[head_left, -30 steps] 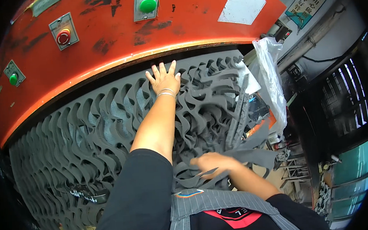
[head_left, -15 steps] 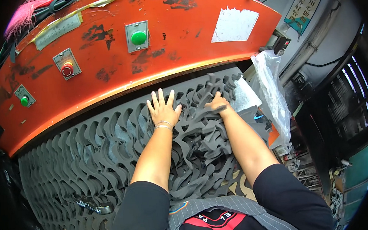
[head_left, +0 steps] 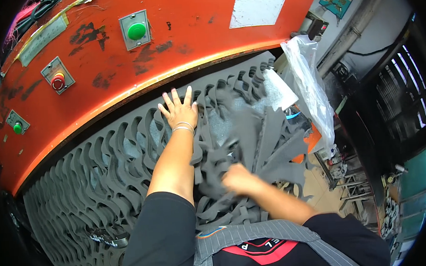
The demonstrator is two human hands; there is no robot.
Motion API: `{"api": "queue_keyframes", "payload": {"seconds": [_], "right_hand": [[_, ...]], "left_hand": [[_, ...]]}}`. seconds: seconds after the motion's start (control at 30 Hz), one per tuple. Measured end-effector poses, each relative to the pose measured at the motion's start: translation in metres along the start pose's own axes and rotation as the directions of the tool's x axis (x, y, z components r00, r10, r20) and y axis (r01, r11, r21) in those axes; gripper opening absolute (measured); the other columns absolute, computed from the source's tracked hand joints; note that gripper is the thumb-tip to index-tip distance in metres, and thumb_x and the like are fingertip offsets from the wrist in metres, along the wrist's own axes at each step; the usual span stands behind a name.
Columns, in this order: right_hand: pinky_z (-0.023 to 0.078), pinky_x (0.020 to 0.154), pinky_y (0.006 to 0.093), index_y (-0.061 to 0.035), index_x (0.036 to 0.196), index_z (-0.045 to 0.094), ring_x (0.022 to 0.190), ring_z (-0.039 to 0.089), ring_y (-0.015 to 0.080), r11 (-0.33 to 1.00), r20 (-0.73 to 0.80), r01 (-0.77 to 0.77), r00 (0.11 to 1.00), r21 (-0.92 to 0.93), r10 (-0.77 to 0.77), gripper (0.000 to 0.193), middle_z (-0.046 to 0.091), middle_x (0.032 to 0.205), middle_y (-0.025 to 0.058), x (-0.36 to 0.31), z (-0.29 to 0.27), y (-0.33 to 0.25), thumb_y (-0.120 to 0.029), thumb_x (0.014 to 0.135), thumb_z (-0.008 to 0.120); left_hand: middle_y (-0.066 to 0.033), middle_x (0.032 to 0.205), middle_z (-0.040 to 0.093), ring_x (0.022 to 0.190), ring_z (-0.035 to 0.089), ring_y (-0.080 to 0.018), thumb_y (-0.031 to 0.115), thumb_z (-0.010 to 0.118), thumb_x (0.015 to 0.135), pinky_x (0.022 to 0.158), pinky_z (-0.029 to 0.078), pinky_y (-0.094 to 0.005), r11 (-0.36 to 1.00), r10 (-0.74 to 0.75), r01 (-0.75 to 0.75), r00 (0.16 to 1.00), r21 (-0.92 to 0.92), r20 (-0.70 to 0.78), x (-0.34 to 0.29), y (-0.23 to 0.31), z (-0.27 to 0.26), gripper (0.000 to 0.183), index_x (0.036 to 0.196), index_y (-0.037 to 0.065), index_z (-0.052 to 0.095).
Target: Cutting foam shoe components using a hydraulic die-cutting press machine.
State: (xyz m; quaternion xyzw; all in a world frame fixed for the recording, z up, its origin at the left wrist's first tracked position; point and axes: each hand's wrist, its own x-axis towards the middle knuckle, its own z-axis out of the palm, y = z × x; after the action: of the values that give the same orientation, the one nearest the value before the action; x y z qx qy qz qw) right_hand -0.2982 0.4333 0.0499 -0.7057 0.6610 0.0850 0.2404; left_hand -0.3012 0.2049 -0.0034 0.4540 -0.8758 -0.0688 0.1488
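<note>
A dark grey foam sheet [head_left: 103, 176], cut through with rows of wavy openings, covers the surface before me. My left hand [head_left: 180, 110] lies flat on its far part, fingers spread, holding nothing. Loose, tangled grey foam scraps [head_left: 262, 142] fill the right side, some blurred by motion. Low among them, my right hand [head_left: 238, 179] is closed, apparently around the foam scraps; its blurred fingers are partly hidden. Pale bluish surface shows through the openings and, uncovered, at the far right of the sheet.
An orange machine front [head_left: 98, 86] stands along the far side, bearing green buttons [head_left: 136, 31] and a red knob [head_left: 58, 82]. Clear plastic film [head_left: 310, 88] hangs at the right. A black object with white marks [head_left: 107, 237] lies on the foam, front left.
My right hand has pulled back toward me and left, dragging foam scraps off the far right part. More pale surface shows there. My left hand stays pressed on the sheet.
</note>
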Motion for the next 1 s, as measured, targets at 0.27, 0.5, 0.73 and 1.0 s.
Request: {"api": "queue_keyframes", "payload": {"seconds": [0.27,0.5,0.73,1.0], "right_hand": [[0.051,0.081,0.0430,-0.0013,0.088,0.070,0.093,0.064,0.0359,0.993,0.037,-0.031,0.999,0.110,0.027,0.033,0.068,0.094,0.0199,-0.006,-0.014,-0.004,-0.031,0.078,0.058],[0.049,0.087,0.0344,-0.0041,0.121,0.059,0.098,0.062,0.0222,0.929,0.193,0.136,0.958,0.344,-0.212,0.049,0.066,0.112,0.0156,-0.030,-0.097,0.062,-0.030,0.080,0.070],[0.025,0.112,0.0451,-0.0129,0.140,0.043,0.137,0.032,0.0337,0.981,-0.573,0.147,0.818,0.125,-0.049,0.073,0.039,0.145,0.0202,0.066,-0.094,0.138,-0.057,0.084,0.058],[0.016,0.113,0.0540,-0.0164,0.137,0.049,0.134,0.036,0.0349,0.984,-0.710,-0.164,0.701,-0.076,0.062,0.072,0.046,0.139,0.0188,0.092,-0.076,0.138,-0.063,0.083,0.052]], "left_hand": [[-0.0172,0.159,0.005,0.146,-0.005,-0.0373,0.067,0.053,0.080,0.109,0.008,-0.0662,0.966,-0.095,0.171,0.932,-0.194,0.349,-0.020,0.034,-0.055,0.090,0.151,0.020,0.026],[-0.0213,0.140,0.041,0.133,0.036,-0.0342,0.044,0.070,0.077,0.095,0.035,-0.0642,0.989,-0.087,0.128,0.903,-0.070,0.420,-0.102,0.042,-0.047,0.092,0.150,0.015,0.024],[-0.0158,0.096,0.069,0.089,0.067,-0.0346,0.018,0.044,0.090,0.077,0.051,-0.0476,0.983,-0.172,0.178,0.978,-0.045,0.119,-0.121,0.078,-0.010,0.024,0.106,0.006,0.057],[-0.0164,0.093,0.068,0.091,0.065,-0.0369,0.023,0.045,0.089,0.077,0.050,-0.0442,0.950,0.022,0.063,0.964,-0.306,0.267,-0.220,0.102,-0.076,0.023,0.097,0.010,0.061]]}}
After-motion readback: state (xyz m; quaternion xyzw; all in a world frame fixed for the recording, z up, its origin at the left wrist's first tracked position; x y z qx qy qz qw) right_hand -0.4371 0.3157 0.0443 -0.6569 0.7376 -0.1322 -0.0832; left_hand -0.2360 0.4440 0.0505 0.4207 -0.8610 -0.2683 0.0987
